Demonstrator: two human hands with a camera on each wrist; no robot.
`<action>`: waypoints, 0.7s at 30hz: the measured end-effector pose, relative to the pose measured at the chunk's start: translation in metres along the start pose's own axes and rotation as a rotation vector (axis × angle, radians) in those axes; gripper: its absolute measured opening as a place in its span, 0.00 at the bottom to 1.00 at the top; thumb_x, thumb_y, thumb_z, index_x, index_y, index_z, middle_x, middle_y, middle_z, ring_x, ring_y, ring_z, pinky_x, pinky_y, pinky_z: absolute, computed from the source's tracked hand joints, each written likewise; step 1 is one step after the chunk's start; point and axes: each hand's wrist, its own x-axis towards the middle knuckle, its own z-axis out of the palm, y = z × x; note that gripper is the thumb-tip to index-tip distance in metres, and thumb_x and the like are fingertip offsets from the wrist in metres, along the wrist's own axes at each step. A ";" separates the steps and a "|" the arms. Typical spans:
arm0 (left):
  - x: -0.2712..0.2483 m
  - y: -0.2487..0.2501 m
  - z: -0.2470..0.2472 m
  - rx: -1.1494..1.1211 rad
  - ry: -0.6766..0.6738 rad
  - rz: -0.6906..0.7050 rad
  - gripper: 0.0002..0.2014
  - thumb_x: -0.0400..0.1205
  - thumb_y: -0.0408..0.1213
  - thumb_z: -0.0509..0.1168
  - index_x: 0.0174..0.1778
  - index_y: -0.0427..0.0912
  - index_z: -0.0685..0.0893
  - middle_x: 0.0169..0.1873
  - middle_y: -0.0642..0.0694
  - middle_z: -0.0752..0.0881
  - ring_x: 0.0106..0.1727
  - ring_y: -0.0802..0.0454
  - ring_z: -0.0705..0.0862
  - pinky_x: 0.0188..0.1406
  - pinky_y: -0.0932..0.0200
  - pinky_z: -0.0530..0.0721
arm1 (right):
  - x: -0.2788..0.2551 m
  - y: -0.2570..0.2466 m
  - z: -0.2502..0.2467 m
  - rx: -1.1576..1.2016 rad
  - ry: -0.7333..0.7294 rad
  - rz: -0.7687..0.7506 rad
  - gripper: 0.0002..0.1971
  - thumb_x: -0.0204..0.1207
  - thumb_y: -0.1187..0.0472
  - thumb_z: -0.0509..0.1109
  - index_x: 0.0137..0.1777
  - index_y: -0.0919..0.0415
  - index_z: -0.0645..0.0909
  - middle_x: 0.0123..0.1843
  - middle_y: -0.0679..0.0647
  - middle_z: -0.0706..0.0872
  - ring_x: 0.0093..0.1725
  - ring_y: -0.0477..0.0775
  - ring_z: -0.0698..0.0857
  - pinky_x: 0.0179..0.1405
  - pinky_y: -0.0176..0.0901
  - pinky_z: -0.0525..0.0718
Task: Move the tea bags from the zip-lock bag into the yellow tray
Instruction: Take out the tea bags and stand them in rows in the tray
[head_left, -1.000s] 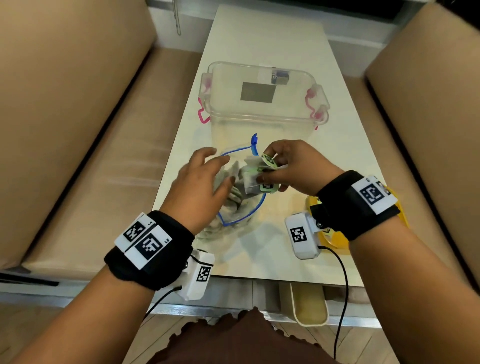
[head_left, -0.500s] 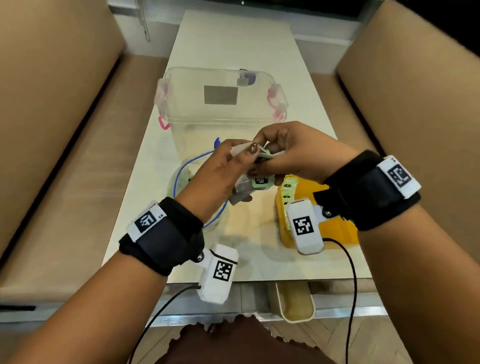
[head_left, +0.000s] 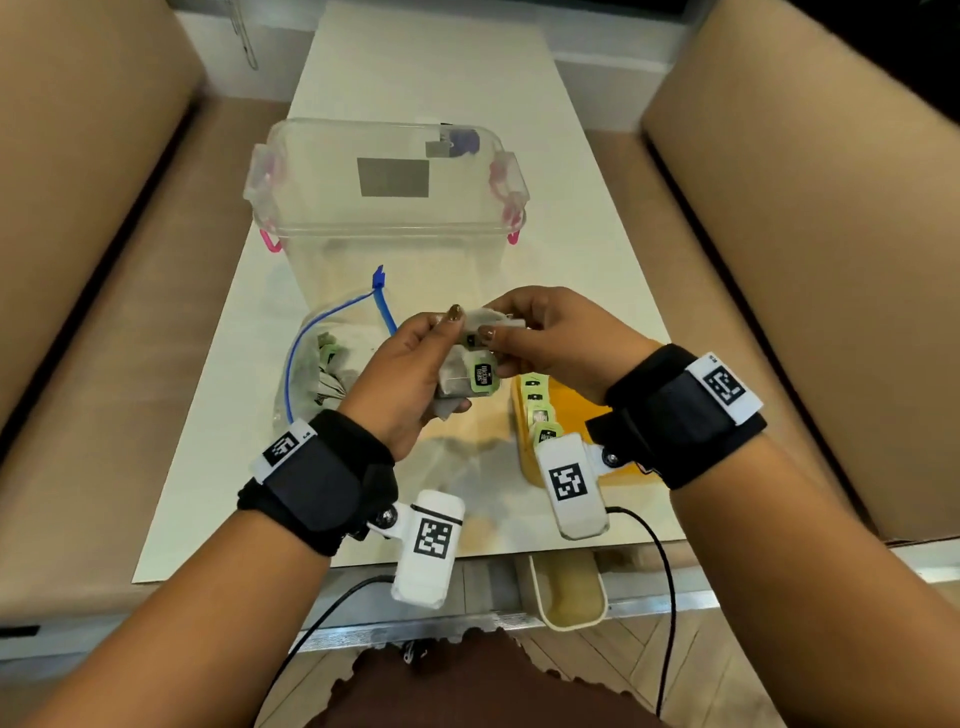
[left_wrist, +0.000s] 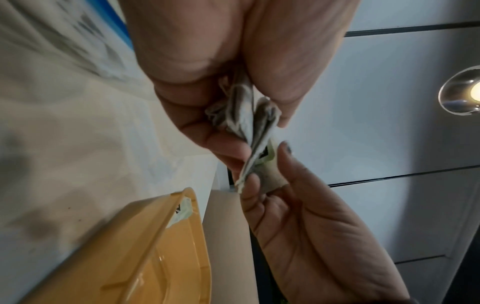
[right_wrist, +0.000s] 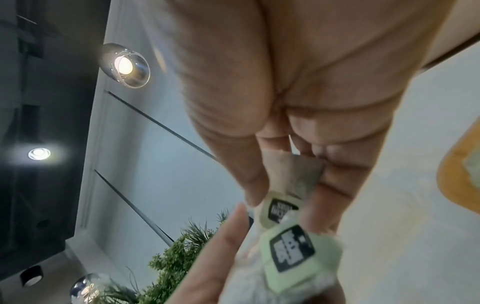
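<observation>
Both hands meet above the table between the zip-lock bag (head_left: 317, 364) and the yellow tray (head_left: 576, 410). My left hand (head_left: 415, 364) grips a small bunch of tea bags (head_left: 467, 379) with green tags (right_wrist: 293, 251). My right hand (head_left: 540, 338) pinches one tea bag (head_left: 488, 325) at the top of that bunch. The zip-lock bag lies open on the left with a blue seal and several tea bags inside. The yellow tray (left_wrist: 145, 253) holds a row of tea bags (head_left: 540, 415) along its left side.
A clear plastic box (head_left: 387, 192) with pink latches stands behind the hands on the white table (head_left: 426, 73). Tan cushioned benches (head_left: 93, 260) flank the table on both sides. A small cream bin (head_left: 566, 597) sits under the table's front edge.
My hands have lifted out of the zip-lock bag with tea bags and come together over the table beside the tray. The right hand now pinches one bag from the bunch.
</observation>
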 end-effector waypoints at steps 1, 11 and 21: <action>0.000 -0.001 0.001 -0.005 -0.025 0.005 0.09 0.82 0.49 0.64 0.47 0.48 0.81 0.35 0.47 0.87 0.29 0.50 0.84 0.21 0.63 0.80 | 0.001 0.003 0.001 0.004 0.037 -0.001 0.10 0.79 0.66 0.68 0.57 0.71 0.80 0.46 0.64 0.85 0.39 0.52 0.86 0.43 0.43 0.88; 0.009 -0.012 -0.002 0.075 0.031 0.162 0.04 0.82 0.34 0.67 0.43 0.43 0.79 0.26 0.44 0.84 0.20 0.51 0.73 0.19 0.62 0.66 | -0.002 0.007 0.000 0.185 0.070 0.003 0.09 0.82 0.64 0.65 0.53 0.71 0.81 0.48 0.70 0.86 0.42 0.60 0.86 0.46 0.48 0.90; 0.008 -0.008 -0.002 0.104 0.028 0.175 0.06 0.85 0.36 0.63 0.41 0.44 0.77 0.24 0.49 0.85 0.17 0.55 0.73 0.14 0.67 0.66 | -0.009 0.011 -0.009 -0.075 0.276 -0.043 0.06 0.71 0.68 0.75 0.44 0.69 0.82 0.32 0.63 0.84 0.28 0.48 0.80 0.28 0.39 0.79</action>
